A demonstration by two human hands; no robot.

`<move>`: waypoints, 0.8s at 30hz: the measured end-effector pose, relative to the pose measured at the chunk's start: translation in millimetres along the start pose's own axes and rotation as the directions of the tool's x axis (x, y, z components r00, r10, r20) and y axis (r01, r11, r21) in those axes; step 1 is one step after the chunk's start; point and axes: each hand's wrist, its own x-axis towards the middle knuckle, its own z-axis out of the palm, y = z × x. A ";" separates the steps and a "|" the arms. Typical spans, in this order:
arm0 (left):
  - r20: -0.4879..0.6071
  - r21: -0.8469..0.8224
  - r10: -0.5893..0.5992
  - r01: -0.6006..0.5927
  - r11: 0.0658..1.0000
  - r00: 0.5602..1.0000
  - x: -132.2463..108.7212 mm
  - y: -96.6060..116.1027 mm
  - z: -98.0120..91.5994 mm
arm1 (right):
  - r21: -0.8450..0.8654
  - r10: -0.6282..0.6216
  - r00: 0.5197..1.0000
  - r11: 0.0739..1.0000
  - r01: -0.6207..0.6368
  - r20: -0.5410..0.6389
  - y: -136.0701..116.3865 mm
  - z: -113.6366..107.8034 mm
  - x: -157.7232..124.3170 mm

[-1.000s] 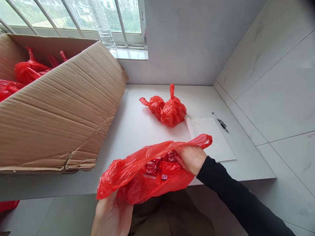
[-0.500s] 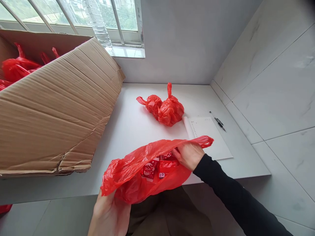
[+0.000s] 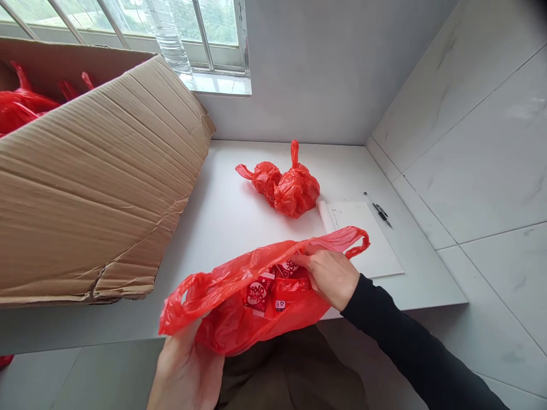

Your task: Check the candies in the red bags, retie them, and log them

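A red plastic bag (image 3: 233,336) is spread at the table's front edge, its mouth facing me. Small red packets with white lettering lie inside, among them a packet (image 3: 257,293) at the left and a flatter red packet (image 3: 293,288) beside it. My left hand (image 3: 188,359) is closed on the bag's left side, its fingertips hidden by the plastic. Reaching in at the right, my right hand (image 3: 329,273) has its fingers closed at the edge of another lettered packet (image 3: 287,267); the fingertips are partly hidden.
Farther back on the white table (image 3: 222,222) sit tied red bags (image 3: 294,191). A notepad (image 3: 376,245) and a pen (image 3: 382,214) are at the right. A large cardboard box (image 3: 94,188) with red bags inside fills the left, near a plastic bottle (image 3: 171,42) by the window.
The bag's left end has shifted slightly left with my left hand. My right hand has drawn back a little, showing more of the fingers and the lettered packet.
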 end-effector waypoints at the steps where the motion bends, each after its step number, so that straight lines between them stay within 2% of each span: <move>1: 0.004 -0.003 0.000 0.000 1.000 1.000 0.5 0.2 -0.4 | 0.003 0.000 1.000 1.000 0.000 -0.013 -0.6 -0.6 -0.7; 7: 0.018 -0.016 0.009 -0.009 1.000 1.000 1.5 0.0 -2.4 | -0.020 0.014 0.999 1.000 -0.013 0.035 -7.4 -4.5 -2.2; 10: 0.021 -0.001 0.003 -0.003 1.000 1.000 2.5 -1.0 -3.0 | -0.005 0.003 1.000 1.000 -0.003 -0.003 -11.1 -4.3 -1.4; 14: 0.023 -0.009 0.024 -0.024 1.000 0.999 3.4 -1.4 -3.4 | -0.006 0.009 1.000 1.000 -0.009 0.016 -18.5 -4.3 -1.5; 18: 0.027 -0.002 0.003 -0.003 1.000 1.000 1.7 0.3 -2.7 | 0.065 -0.071 0.996 0.995 0.075 -0.054 -30.5 -1.5 1.7; 22: 0.023 0.005 0.016 -0.016 1.000 1.000 0.1 2.5 -4.1 | 0.100 -0.087 0.996 0.991 0.084 0.027 -33.5 -0.3 3.2; 24: 0.021 0.008 0.029 -0.030 1.000 0.999 -0.5 3.3 -5.9 | 0.102 -0.088 0.996 0.991 0.086 0.012 -29.0 -2.6 -2.6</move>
